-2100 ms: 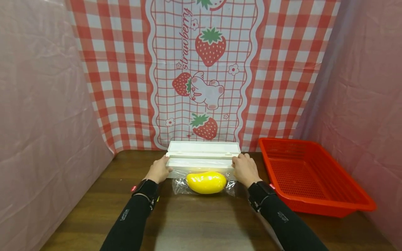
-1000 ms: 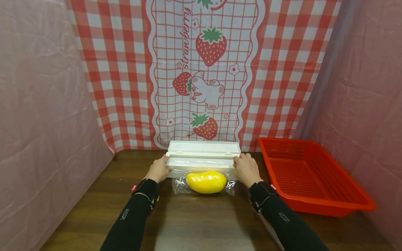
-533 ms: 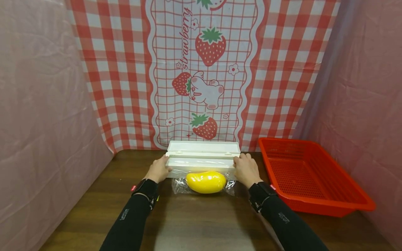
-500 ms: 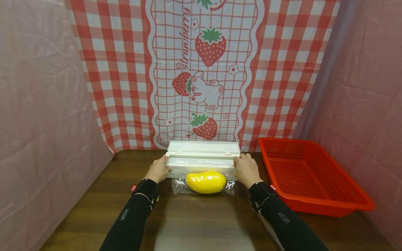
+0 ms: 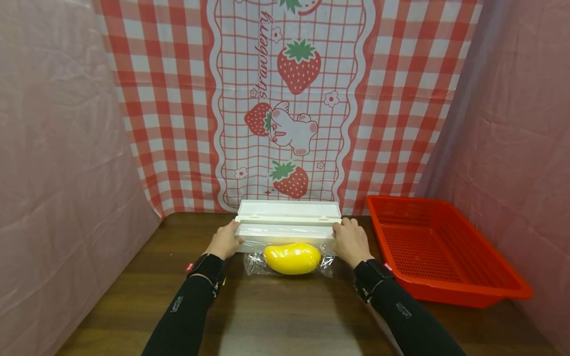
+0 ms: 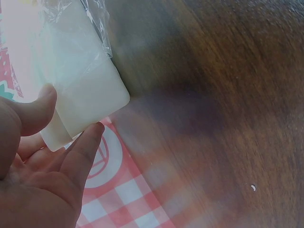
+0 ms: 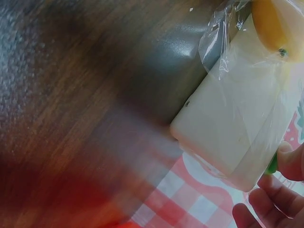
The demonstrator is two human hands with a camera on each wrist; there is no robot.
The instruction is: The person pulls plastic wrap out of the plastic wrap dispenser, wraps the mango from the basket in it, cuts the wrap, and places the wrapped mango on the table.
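A white cling film dispenser (image 5: pixel 289 231) stands on the table with its lid raised at the back. From it, clear film (image 5: pixel 256 263) comes forward over a yellow mango (image 5: pixel 292 258) lying in front of the box. My left hand (image 5: pixel 224 241) holds the dispenser's left end; the left wrist view has the thumb (image 6: pixel 40 111) at the top edge and fingertips against the end face. At the opposite end, my right hand (image 5: pixel 351 241) grips the box, its thumb (image 7: pixel 289 161) near the upper edge in the right wrist view. The film roll inside is hard to make out.
A red plastic basket (image 5: pixel 450 289) sits to the right of the right hand. Behind the dispenser hangs a red-and-white checked strawberry cloth (image 5: pixel 285 123). Pale pink curtains (image 5: pixel 67 173) close off both sides of the wooden table (image 5: pixel 285 316).
The right hand has shifted very slightly to the right at the box's end. Left hand, dispenser, film and mango look the same as before.
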